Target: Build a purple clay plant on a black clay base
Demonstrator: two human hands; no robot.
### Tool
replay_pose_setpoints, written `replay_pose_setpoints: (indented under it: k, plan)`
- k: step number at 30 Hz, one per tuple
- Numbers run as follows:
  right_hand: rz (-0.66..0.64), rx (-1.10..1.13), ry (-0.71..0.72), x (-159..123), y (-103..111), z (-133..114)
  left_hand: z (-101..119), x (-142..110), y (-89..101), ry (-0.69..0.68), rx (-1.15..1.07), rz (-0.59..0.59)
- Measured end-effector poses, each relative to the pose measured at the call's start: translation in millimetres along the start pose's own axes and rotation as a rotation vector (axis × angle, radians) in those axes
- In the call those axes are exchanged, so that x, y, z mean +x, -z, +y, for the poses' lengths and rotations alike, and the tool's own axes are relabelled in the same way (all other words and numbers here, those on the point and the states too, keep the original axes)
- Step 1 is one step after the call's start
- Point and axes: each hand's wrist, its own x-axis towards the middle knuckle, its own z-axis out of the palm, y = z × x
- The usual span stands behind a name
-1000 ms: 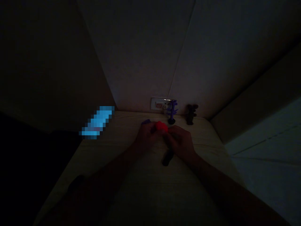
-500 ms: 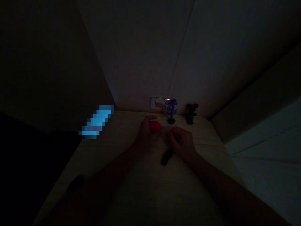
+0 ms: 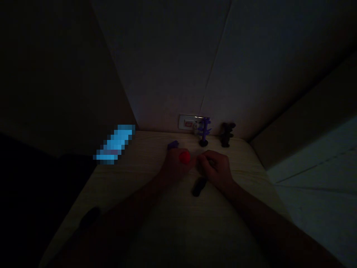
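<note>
The scene is very dark. My left hand [image 3: 174, 163] is over the table with its fingers curled, and a small bright red round thing [image 3: 184, 157] shows at its thumb side. Just beyond its knuckles is a small purple piece [image 3: 173, 144]; whether the hand touches it I cannot tell. Close on the right, my right hand [image 3: 216, 167] is closed, thumb against the fingers, near the red thing. What it pinches is too dark to make out. A short black object [image 3: 199, 187] lies below that hand, its upper end meeting the hand's edge.
A purple branched figure on a black base [image 3: 204, 132] and a dark knobbly figure [image 3: 228, 134] stand at the back of the wooden table [image 3: 167, 223]. Behind is a wall socket plate [image 3: 188, 123]. A dark oval object [image 3: 90, 217] is at front left, a blurred blue glowing rectangle [image 3: 115, 144] at left.
My left hand has turned and moved slightly toward me, and the red thing with it. The purple piece now shows beyond its knuckles. My right hand has hardly moved.
</note>
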Motion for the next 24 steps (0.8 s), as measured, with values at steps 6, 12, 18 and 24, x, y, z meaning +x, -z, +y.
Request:
replay_pose_setpoints:
  k: [6,12,18,24]
  plan:
    - [0.002,0.038,-0.001,0,-1,0,1,0,-1.9,-0.027,0.02,0.067]
    - [-0.017,0.081,-0.014,-2,3,-6,2,1,-2.8,0.013,0.006,0.042]
    - [-0.056,0.142,-0.05,-3,1,-10,3,0,-4.0,-0.018,0.041,-0.076]
    - [-0.044,0.103,-0.046,-3,-3,-6,-2,-2,-6.0,-0.126,0.159,-0.106]
